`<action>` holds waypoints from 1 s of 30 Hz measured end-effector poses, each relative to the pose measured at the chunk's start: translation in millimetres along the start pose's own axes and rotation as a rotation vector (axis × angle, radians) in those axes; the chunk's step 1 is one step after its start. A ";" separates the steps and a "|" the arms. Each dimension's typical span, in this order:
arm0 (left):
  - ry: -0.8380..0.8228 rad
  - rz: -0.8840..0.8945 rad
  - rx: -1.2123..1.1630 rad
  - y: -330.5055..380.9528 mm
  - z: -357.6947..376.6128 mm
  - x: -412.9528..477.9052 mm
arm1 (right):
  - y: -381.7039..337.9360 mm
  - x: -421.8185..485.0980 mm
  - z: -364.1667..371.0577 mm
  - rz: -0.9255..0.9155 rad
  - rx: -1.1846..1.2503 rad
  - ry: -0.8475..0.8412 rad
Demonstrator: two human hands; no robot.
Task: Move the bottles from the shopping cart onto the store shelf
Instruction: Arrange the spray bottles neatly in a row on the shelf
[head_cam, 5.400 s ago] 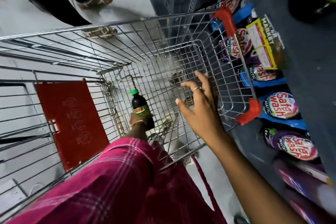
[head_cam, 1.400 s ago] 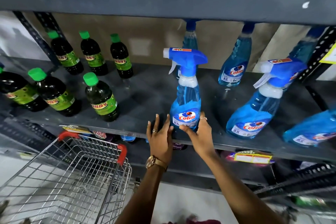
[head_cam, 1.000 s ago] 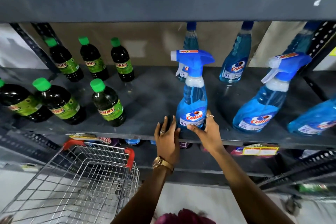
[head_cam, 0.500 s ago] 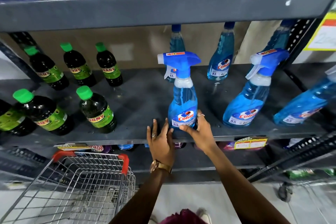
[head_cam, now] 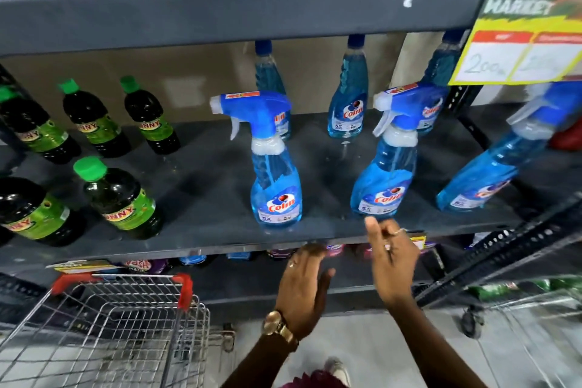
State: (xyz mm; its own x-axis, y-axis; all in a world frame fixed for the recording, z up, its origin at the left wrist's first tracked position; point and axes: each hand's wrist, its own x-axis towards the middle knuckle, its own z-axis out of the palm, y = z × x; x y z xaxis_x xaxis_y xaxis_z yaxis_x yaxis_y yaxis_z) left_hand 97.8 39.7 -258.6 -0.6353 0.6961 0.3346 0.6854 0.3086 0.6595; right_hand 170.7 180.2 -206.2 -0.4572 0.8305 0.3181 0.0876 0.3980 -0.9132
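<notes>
A blue spray bottle (head_cam: 275, 186) stands upright near the front of the dark shelf (head_cam: 208, 186), free of both hands. My left hand (head_cam: 304, 290) hangs open below the shelf edge, a gold watch on its wrist. My right hand (head_cam: 392, 258) is open too, just under the shelf lip, below a second blue spray bottle (head_cam: 385, 179). Several dark bottles with green caps (head_cam: 121, 198) stand on the shelf's left part. The wire shopping cart (head_cam: 119, 318) with red corners sits at the lower left; what it holds is not visible.
More blue bottles (head_cam: 348, 104) line the back of the shelf, and a third sprayer (head_cam: 491, 167) leans at the right. A yellow price sign (head_cam: 519, 41) hangs from the upper shelf at the top right. A second cart (head_cam: 535, 324) shows at the lower right.
Both hands have let go of the blue spray bottle and dropped back below the shelf edge. The bottle stays upright on the shelf. The view has shifted slightly left.
</notes>
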 end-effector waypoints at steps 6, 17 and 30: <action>0.187 -0.142 -0.015 41.8 44.8 58.6 | 35.1 49.8 -44.7 0.084 -0.145 -0.040; 0.310 -0.271 0.236 39.2 78.1 81.0 | 54.7 98.1 -30.3 0.207 -0.007 -0.489; 0.301 -0.282 0.254 44.1 79.3 73.5 | 51.8 96.9 -34.5 0.174 0.013 -0.539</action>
State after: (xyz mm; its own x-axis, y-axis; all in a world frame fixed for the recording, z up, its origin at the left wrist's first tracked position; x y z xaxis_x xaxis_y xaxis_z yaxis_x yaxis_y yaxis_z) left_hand 109.5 155.9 -258.3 -0.8578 0.3553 0.3714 0.5131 0.6328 0.5798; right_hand 161.5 294.7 -213.9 -0.8245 0.5658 -0.0093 0.1926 0.2652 -0.9448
